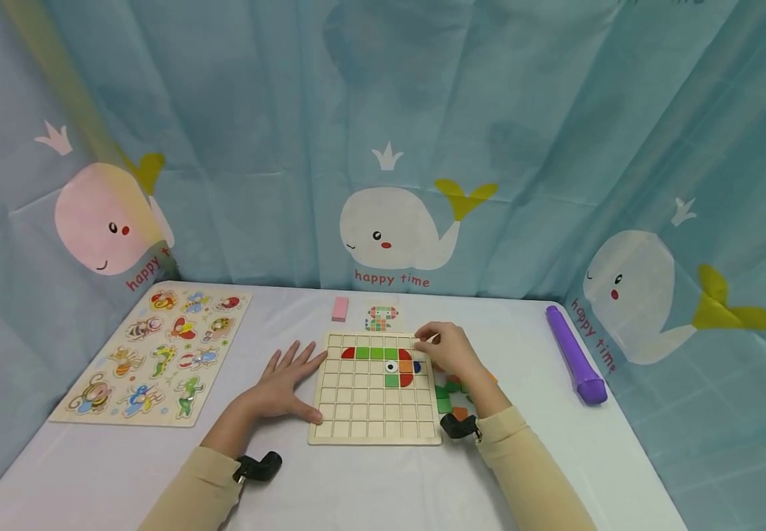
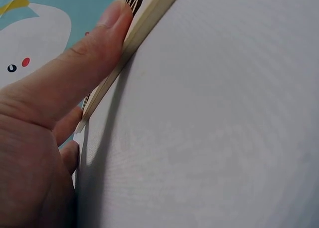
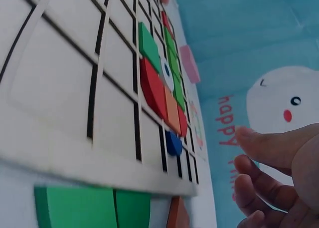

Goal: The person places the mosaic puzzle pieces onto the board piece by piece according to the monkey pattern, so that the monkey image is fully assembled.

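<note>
A wooden grid board (image 1: 356, 413) lies flat on the table, with red, green, orange and blue pieces and an eye piece (image 1: 392, 366) set in its upper cells. My left hand (image 1: 281, 387) spreads at the board's left side; its thumb (image 2: 94, 48) rests against the edge. Over the upper right corner is my right hand (image 1: 451, 350), its fingers loosely bent. In the right wrist view thumb and fingers (image 3: 264, 188) stand apart, with nothing visible between them. A blue half-round piece (image 3: 173, 143) sits in the board near this hand. Loose green pieces (image 1: 444, 402) lie right of the board, partly under the right forearm.
Behind the board lie a small pattern card (image 1: 381, 317) and a pink block (image 1: 339, 309). An insect puzzle board (image 1: 157, 361) is on the left. A purple tapered object (image 1: 575, 358) lies near the right edge. Whale-print curtains (image 1: 257, 206) enclose the table's back and sides.
</note>
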Available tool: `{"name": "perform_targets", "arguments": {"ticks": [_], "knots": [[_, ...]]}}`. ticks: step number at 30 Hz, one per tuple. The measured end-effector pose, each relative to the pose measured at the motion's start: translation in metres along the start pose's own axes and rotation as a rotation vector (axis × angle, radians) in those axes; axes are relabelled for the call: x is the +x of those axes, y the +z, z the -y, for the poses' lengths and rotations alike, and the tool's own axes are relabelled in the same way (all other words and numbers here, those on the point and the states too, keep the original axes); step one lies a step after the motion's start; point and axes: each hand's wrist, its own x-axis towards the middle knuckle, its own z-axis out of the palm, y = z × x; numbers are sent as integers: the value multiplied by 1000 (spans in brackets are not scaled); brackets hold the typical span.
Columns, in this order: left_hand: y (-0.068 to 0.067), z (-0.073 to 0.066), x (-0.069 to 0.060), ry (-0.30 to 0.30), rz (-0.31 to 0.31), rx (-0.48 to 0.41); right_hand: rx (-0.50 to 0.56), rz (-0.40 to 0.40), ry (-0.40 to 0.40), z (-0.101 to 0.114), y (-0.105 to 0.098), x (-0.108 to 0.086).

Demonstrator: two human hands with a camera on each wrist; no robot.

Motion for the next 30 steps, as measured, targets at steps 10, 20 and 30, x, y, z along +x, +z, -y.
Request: {"name": "perform_targets", "arguments": {"ticks": [10, 20, 30], "knots": [[0, 0, 0, -10, 3, 7, -63, -58, 92, -35, -15, -5], [1, 1, 0, -1, -11, 23, -60, -39, 181, -58, -18, -3], [2, 1, 1, 0, -13, 23, -127, -29, 153, -57, -17, 1]]}}
